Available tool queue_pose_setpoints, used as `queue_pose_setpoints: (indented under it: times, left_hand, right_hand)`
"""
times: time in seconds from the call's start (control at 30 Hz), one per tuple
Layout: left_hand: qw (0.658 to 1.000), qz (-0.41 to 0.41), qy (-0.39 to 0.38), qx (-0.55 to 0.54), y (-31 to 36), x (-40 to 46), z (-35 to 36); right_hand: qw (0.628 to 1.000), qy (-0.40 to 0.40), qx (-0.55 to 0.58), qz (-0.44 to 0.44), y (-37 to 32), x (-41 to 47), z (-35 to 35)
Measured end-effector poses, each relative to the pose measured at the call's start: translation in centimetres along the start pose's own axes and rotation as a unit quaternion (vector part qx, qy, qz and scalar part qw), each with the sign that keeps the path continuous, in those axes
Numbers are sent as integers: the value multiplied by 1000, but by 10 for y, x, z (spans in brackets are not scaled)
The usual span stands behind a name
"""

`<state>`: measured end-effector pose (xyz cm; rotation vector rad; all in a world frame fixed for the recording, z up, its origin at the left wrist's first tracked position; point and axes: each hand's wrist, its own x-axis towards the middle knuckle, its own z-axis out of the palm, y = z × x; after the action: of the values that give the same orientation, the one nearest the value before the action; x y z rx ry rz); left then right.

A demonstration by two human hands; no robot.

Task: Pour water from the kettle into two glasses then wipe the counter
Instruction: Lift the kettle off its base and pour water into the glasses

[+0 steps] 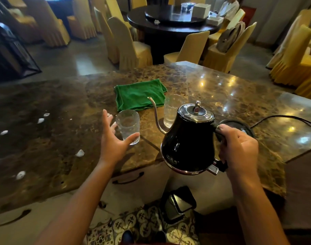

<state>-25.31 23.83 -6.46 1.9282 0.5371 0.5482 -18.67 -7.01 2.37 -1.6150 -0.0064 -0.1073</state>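
Item: gooseneck kettle (188, 138), black with a chrome lid, held clear of the marble counter (222, 96); right hand (237, 147) closed round its handle; body near upright, spout tip high, no water seen running.

Item: near glass (128, 126), left of the kettle, standing on the counter; left hand (112, 140) spread wide, thumb touching its lower wall, not gripping.

Item: far glass (171, 110), just behind the kettle's spout; contents of either glass hard to judge.

Item: green cloth (139, 96), folded, behind both glasses, untouched.

Item: kettle base (237, 126) with cord, right of the kettle, partly hidden by the hand.

Item: small white scraps (79, 153), well left of the kettle.

Handling note, as judgement: steady the near glass with the free hand; bring the spout tip over its rim before tilting; tilt slowly, for a thin spout overshoots; keep the kettle's body off the far glass.
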Motion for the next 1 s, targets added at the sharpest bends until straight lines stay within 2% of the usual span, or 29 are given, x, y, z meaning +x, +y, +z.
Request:
queue_pose_setpoints:
  times: [0.17, 0.37, 0.5, 0.63, 1.0]
  left_hand:
    - [999, -31, -37, -13, -8, 23, 17]
    - [999, 11, -32, 22, -14, 33, 17]
    - [998, 29, -49, -14, -20, 20, 8]
    - [996, 23, -64, -51, -27, 18, -1]
    - [994, 18, -94, -51, -26, 29, -8]
  right_hand:
    - [1000, -15, -14, -1, -2, 1, 10]
    - [999, -33, -27, -17, -7, 1, 15]
    - [998, -46, -39, -33, -15, 1, 14]
    - [995, -65, -51, -46, -24, 0, 15]
    - [989, -94, -88, -78, -37, 2, 19]
